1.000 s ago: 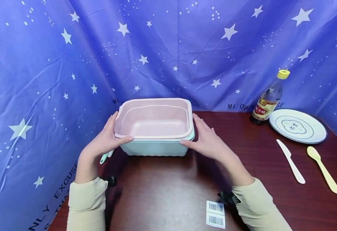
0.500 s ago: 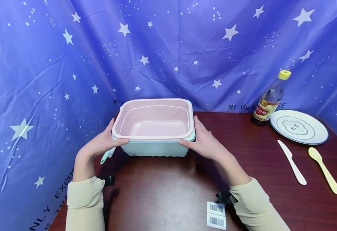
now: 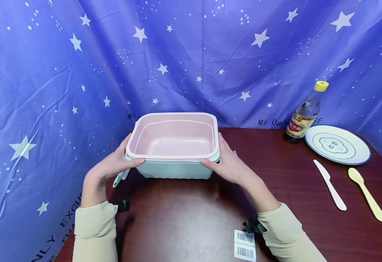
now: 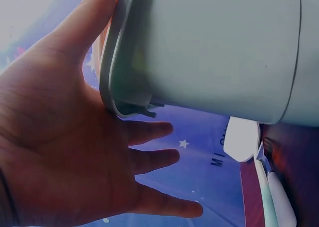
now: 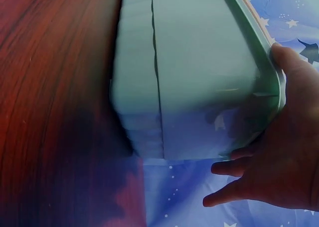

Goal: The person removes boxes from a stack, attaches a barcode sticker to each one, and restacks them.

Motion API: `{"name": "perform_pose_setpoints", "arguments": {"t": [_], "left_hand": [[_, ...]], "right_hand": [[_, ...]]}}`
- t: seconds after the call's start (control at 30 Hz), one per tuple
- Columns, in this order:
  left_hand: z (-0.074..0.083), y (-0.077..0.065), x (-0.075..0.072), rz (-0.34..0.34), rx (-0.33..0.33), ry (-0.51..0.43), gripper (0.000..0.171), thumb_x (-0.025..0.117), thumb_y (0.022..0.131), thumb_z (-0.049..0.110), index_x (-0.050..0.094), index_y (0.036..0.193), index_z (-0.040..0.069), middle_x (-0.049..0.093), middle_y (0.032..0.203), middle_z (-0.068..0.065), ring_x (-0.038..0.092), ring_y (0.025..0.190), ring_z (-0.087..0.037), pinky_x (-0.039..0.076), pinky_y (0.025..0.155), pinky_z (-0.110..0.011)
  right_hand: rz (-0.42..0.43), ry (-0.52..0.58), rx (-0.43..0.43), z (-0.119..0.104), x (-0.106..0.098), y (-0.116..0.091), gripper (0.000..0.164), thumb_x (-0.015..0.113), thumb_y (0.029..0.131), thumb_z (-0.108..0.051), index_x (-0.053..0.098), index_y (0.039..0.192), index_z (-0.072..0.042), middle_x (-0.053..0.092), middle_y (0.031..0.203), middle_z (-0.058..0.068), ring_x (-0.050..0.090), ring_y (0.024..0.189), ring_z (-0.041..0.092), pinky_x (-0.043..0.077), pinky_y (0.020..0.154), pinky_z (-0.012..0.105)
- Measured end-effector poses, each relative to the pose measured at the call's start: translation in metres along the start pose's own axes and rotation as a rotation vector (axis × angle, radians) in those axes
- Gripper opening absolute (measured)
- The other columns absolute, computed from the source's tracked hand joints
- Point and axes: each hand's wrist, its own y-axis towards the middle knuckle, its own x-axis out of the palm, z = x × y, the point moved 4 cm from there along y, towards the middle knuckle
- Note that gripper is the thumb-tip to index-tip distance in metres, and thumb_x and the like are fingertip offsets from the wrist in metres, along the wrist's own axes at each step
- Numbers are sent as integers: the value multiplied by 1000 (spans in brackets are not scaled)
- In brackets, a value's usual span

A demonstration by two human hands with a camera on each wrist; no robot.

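Note:
In the head view, a pink rectangular basin [image 3: 177, 140] sits nested in a mint-green one [image 3: 174, 169] at the table's back. My left hand [image 3: 112, 160] touches its left front corner, thumb along the front rim. In the left wrist view that hand's other visible fingers [image 4: 159, 199] are straight and spread beside the green wall. At the right front corner, my right hand [image 3: 233, 163] lies with its thumb on the rim. The right wrist view shows extended fingers [image 5: 222, 193] beside the green side wall [image 5: 209, 62]; the pink basin is mostly hidden there.
Left of the basins lie a mint-green handle [image 3: 117, 180] and a fork [image 4: 281, 194] with a pale handle. At right stand a yellow-capped bottle [image 3: 302, 118] and a white plate [image 3: 338, 145], with a white knife [image 3: 330, 185] and yellow spoon [image 3: 367, 194] before them. A barcode label [image 3: 244, 245] lies in front.
The pink basin's left edge has shifted slightly left, and my left hand with it. My right hand has moved a little to the left along the rim.

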Motion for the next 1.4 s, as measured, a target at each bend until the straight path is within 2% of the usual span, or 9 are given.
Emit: {"name": "perform_pose_setpoints", "arguments": {"t": [0.23, 0.4, 0.53, 0.63, 0.77, 0.83, 0.97, 1.23, 1.4], "left_hand": [[5, 0, 1, 45, 65, -49, 103, 76, 89, 15, 4, 163, 17, 21, 160, -17, 29, 141, -35, 28, 111, -56], [12, -3, 0, 90, 81, -34, 105, 77, 89, 15, 3, 163, 22, 21, 161, -12, 30, 141, -31, 32, 109, -52], [24, -8, -3, 146, 90, -3, 108, 80, 88, 19, 3, 163, 27, 25, 160, -10, 33, 139, -29, 35, 107, -50], [34, -12, -4, 208, 117, 18, 109, 82, 85, 20, 5, 163, 29, 29, 158, -10, 37, 137, -29, 35, 106, -48], [47, -16, -4, 278, 181, -43, 110, 83, 82, 12, 10, 162, 31, 32, 157, -9, 39, 134, -29, 35, 103, -36], [54, -19, -3, 297, 218, -95, 109, 82, 81, 6, 12, 161, 31, 32, 156, -8, 39, 133, -30, 36, 101, -29], [68, -25, 0, 314, 283, -159, 111, 81, 80, -2, 13, 161, 30, 29, 157, -9, 38, 132, -32, 41, 96, -23], [96, -32, 12, 302, 409, -244, 113, 79, 76, -11, 16, 160, 30, 28, 157, -9, 38, 132, -39, 50, 93, -27], [106, -28, 26, 296, 434, -235, 114, 82, 76, -7, 14, 160, 30, 28, 158, -7, 40, 132, -40, 53, 90, -28]], "right_hand": [[11, 30, 28, 3, 5, 1, 108, 69, 91, -52, 1, 163, -9, 6, 168, 14, 7, 153, 33, 9, 106, 80], [39, 65, 10, 0, 1, 1, 107, 69, 91, -52, 1, 163, -12, 5, 168, 12, -1, 153, 34, 6, 109, 77], [89, 122, -75, -9, -10, 2, 105, 73, 90, -47, 4, 163, -16, 17, 166, 10, 14, 152, 32, 5, 109, 77], [122, 181, -140, -16, -18, 1, 105, 76, 89, -39, 4, 163, -17, 22, 165, 10, 24, 149, 28, 12, 114, 69], [147, 243, -182, -22, -27, -2, 108, 76, 89, -30, -1, 163, -17, 19, 166, 10, 25, 148, 23, 19, 119, 52], [157, 254, -186, -24, -32, -4, 108, 76, 88, -29, -1, 163, -16, 18, 166, 10, 24, 148, 23, 19, 119, 50], [180, 257, -199, -28, -41, -9, 109, 77, 87, -30, 0, 163, -19, 19, 166, 8, 25, 148, 23, 19, 119, 50], [225, 260, -229, -39, -68, -27, 111, 80, 85, -28, 2, 164, -24, 25, 164, 6, 32, 144, 24, 22, 117, 51], [243, 254, -218, -37, -87, -40, 111, 80, 83, -20, 4, 163, -26, 24, 164, 5, 30, 145, 24, 19, 117, 48]]}}
